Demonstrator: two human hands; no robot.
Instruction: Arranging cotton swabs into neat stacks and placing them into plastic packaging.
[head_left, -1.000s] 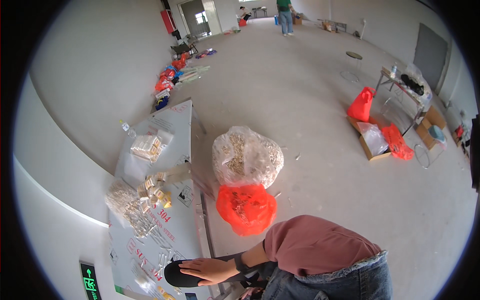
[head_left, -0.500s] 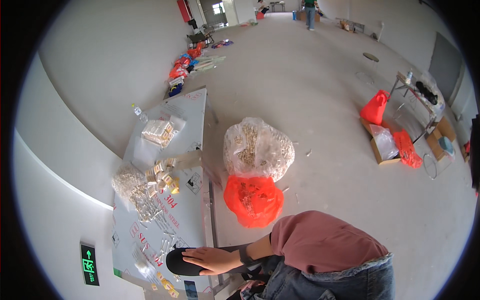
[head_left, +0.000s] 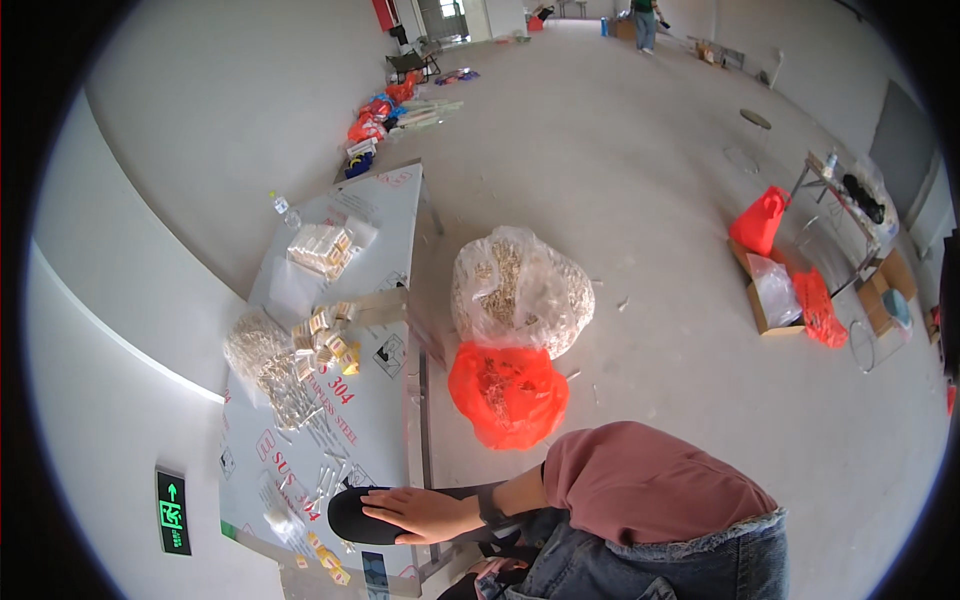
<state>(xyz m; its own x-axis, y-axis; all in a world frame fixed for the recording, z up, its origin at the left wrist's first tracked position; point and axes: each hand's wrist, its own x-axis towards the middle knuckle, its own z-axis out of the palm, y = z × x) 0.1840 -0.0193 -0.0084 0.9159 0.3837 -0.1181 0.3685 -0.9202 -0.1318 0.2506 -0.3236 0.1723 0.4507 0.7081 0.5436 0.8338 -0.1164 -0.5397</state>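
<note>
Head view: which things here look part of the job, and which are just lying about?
Likely the job, on the table by the right hand:
loose white sticks
small packs
clear bag of sticks

Apparently just lying about:
round stool
upright red bag
plastic bottle

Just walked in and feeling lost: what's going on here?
The person's right hand lies palm-down on a rounded black thing by the table. Thin white sticks and small packs lie on top; a filled clear bag and a red bag sit on the floor alongside. The left hand isn't clearly visible.
</note>
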